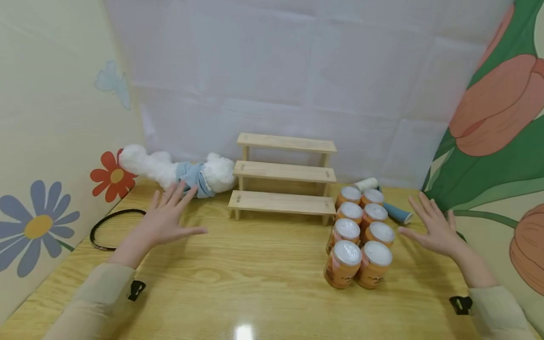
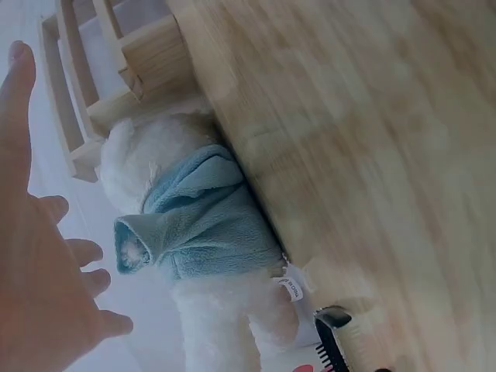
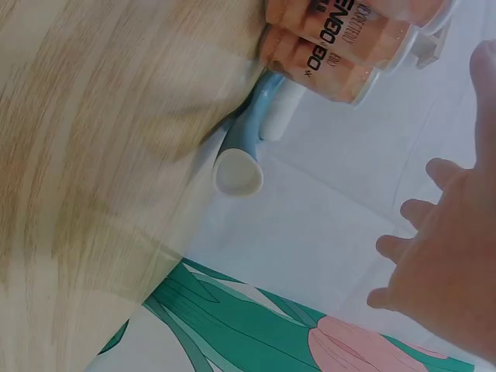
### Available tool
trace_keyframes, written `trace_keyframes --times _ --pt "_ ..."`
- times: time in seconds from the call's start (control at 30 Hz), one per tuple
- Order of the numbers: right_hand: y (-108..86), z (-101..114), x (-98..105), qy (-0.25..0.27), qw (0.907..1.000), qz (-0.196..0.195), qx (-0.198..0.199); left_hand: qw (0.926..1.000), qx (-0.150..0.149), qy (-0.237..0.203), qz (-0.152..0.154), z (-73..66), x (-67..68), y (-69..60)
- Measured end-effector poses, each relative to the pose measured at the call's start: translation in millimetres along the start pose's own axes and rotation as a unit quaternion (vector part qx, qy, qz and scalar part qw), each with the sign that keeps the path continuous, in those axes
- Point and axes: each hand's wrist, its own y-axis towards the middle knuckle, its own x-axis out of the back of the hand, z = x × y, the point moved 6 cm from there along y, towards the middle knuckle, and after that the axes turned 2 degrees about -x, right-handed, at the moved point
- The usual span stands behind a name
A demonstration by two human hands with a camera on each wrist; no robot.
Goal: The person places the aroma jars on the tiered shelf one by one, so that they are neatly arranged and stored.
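My left hand (image 1: 167, 219) is held above the left part of the table, fingers spread and nothing in it. Behind it lies a white plush toy (image 2: 209, 217) in a light blue top. Over on the right, my right hand (image 1: 435, 229) hovers with its fingers apart, also holding nothing. Nearest to it stand several orange cans (image 1: 342, 264) with silver lids, grouped upright in two columns. A three-step wooden shelf (image 1: 284, 203) stands at the back middle, its steps bare.
A black toothed headband (image 1: 92, 231) lies at the left by the flowered wall. Behind the cans rests a blue object with a white round end (image 3: 239, 172), partly hidden, beside a white cylinder (image 3: 283, 112). A white cloth (image 1: 276, 61) hangs behind the shelf.
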Motion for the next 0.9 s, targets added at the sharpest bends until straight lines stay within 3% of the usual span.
trace_keyframes --times 0.2,0.33,0.53,0.9 --pt "-1.0 9.0 5.2 0.064 0.9976 0.001 0.028 0.9964 -0.012 -0.081 -0.023 -6.6 3.0 10.7" --pt "-4.7 16.8 6.1 0.114 0.9928 0.020 0.031 0.9879 -0.008 -0.152 -0.028 -10.8 5.0 22.2" --pt "-12.9 28.0 7.9 0.146 0.9883 0.022 0.036 0.9722 -0.024 -0.231 -0.031 -17.7 -0.5 43.7" --pt "-21.4 49.7 -0.9 0.197 0.9756 0.024 0.095 0.9610 0.016 -0.275 0.018 -19.6 -28.3 69.2"
